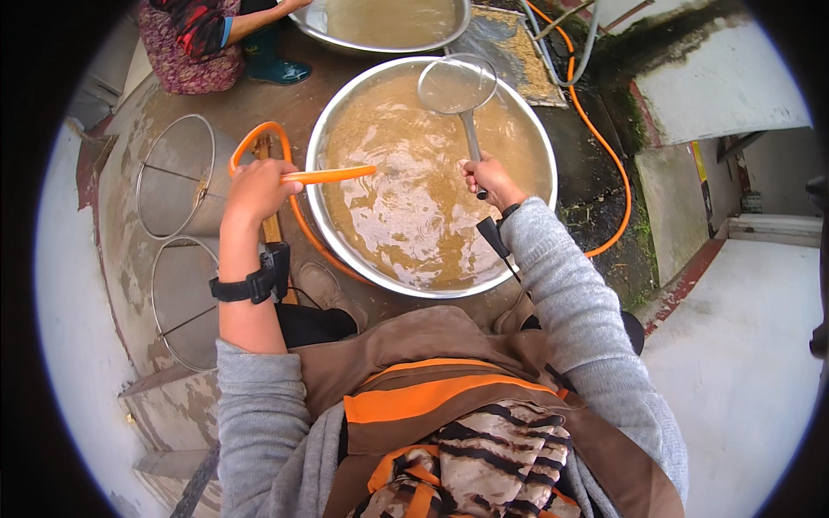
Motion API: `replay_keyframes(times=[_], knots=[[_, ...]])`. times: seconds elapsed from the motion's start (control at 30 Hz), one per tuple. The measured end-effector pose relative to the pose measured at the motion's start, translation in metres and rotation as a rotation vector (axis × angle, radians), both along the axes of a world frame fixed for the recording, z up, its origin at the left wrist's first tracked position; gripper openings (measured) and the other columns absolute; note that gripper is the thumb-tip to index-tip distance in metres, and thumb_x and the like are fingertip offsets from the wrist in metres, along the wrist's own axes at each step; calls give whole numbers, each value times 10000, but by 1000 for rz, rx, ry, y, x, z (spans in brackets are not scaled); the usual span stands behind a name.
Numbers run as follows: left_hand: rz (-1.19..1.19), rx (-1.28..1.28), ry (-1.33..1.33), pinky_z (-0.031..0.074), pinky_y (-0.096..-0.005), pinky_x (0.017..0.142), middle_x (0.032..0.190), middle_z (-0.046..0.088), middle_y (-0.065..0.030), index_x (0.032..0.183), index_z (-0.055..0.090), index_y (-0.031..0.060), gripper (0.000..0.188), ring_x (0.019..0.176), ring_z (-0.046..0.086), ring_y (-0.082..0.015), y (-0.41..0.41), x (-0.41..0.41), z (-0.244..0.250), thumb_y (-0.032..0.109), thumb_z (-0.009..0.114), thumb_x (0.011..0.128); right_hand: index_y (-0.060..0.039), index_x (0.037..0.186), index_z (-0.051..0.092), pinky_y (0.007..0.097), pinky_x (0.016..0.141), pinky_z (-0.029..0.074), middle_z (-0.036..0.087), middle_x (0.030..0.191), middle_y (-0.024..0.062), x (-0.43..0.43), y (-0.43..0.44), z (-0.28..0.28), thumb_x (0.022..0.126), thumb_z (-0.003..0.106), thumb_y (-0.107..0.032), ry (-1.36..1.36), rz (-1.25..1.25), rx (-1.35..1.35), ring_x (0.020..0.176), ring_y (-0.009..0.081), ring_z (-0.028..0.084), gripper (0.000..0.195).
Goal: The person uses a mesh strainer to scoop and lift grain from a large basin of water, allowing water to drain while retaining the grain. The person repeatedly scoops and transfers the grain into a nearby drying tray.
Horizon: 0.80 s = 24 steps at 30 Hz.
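A wide metal basin (313,150) stands on the ground before me, filled with cloudy water (401,213) over what looks like tan grain. My left hand (259,184) grips an orange hose (330,175) at the basin's left side, its end reaching over the rim. Whether water flows from the hose is hard to tell. In my right hand (489,180) is the handle of a round mesh skimmer (457,84). The skimmer's head is over the far part of the basin, and its mesh looks bare. Ripples and reflections cover the water's surface.
Two metal mesh cylinders (178,175) lie on the concrete at left. Beyond, a person in rubber boots (278,70) sits by a second metal basin (388,48) of murky water. At far right, grain lies on a sheet (499,45); the orange hose (602,142) loops along the mossy ground.
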<state>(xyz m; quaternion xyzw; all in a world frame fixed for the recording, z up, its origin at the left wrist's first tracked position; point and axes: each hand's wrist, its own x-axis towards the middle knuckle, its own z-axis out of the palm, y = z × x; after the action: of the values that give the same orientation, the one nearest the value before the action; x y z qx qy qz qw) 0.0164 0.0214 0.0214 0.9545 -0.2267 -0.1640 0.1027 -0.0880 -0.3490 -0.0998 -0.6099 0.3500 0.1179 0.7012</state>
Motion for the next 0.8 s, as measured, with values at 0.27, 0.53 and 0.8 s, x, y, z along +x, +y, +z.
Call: replay_keyframes(times=[0.27,0.53,0.8], knots=[[-5,-33,2,395,-432,877,914,699,-116,983,734,122,227,952,621,-286,1,1,2,249,726,796,-63,1399,340,247,358,365,522,665,13,-34,39,-3,923,579,-64,14,431,-40,424,77,431,533],[-12,-33,-16,383,-430,914,951,703,-112,1022,731,143,254,982,629,-280,3,1,-3,277,723,806,-124,1515,207,200,369,347,509,701,-19,-108,38,19,934,593,-116,103,630,145,431,38,417,698],[24,-86,59,374,-428,934,999,701,-107,1036,724,133,269,1005,626,-275,5,4,-4,285,715,814,-101,1451,302,158,345,290,465,713,-37,-207,25,80,964,559,-115,267,372,561,405,6,373,551]])
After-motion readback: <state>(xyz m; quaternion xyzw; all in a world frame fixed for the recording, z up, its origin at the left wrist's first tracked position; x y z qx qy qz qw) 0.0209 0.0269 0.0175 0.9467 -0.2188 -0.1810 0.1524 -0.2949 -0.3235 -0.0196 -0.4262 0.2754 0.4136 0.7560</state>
